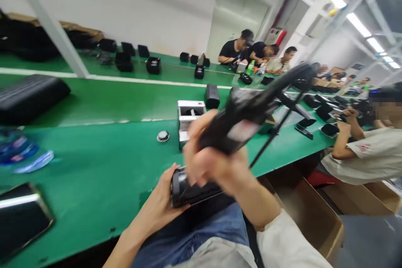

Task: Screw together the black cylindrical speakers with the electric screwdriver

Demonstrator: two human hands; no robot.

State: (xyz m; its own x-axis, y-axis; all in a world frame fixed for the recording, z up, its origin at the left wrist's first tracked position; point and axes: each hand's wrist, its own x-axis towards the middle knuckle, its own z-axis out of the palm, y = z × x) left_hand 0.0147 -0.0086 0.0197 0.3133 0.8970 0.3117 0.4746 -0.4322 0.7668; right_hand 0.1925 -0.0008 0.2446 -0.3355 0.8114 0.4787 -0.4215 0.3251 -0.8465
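Observation:
My right hand (213, 163) is wrapped round a black corded power tool (238, 121), blurred by motion, with a pale label on its side; its exact kind I cannot make out. Below it, my left hand (163, 192) grips the end of a black box-shaped housing (194, 190) at the bench's front edge, above my lap. The right hand and tool partly cover that housing. Just beyond them stands a white fixture (190, 117) with a dark recess. A small round silver part (163, 135) lies to its left.
The green bench (103, 155) runs across. A phone (25, 217) and blue plastic packaging (21, 150) lie left, near a large black case (31, 96). A black housing (212, 96) stands behind the fixture. A co-worker (370, 142) sits right, beside open cartons (301, 209).

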